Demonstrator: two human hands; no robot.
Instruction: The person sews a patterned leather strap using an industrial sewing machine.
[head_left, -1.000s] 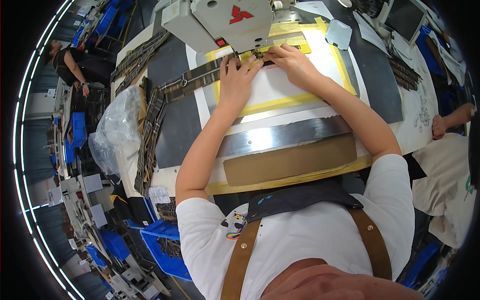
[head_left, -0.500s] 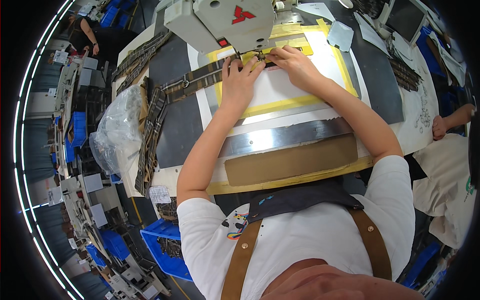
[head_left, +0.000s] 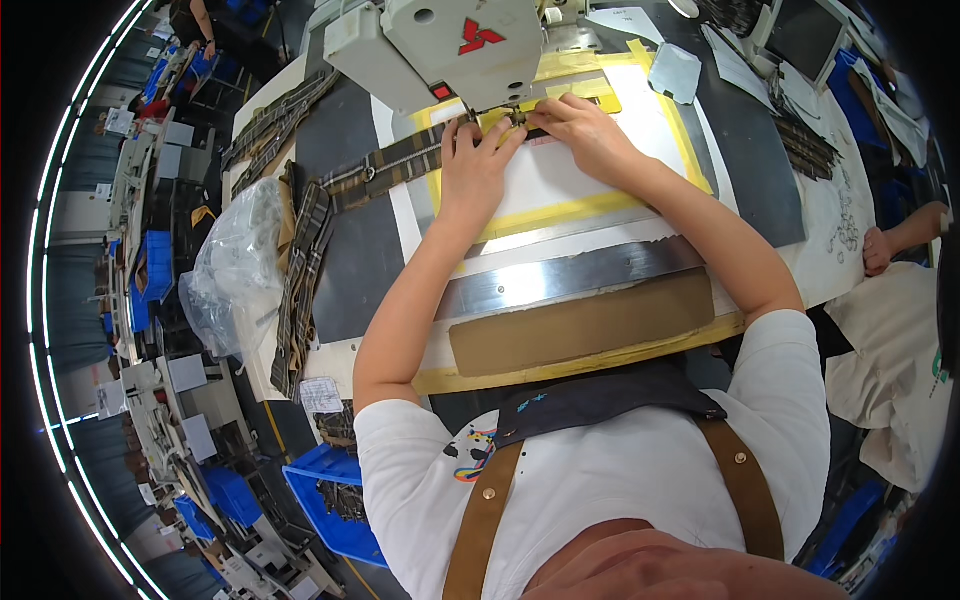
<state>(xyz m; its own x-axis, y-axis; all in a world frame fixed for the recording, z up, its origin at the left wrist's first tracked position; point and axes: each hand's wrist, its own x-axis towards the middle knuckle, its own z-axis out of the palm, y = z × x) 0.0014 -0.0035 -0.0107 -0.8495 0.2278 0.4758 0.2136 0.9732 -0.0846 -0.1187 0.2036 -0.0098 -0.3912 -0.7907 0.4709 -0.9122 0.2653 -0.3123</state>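
Brown strap (head_left: 408, 158), hands (head_left: 474, 172) as before

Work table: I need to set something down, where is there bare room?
Two patches of dark mat look bare: left, between the plaid straps and the white sheeting; right, between that sheeting and the doodled table edge. Crowded: under the sewing machine, where the left hand and right hand nearly meet; far right, among papers.

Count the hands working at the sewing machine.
2: the left hand, fingers at the plaid strap, and the right hand, to its right beside the needle area of the sewing machine. No other hand shows there, though the machine could hide one.
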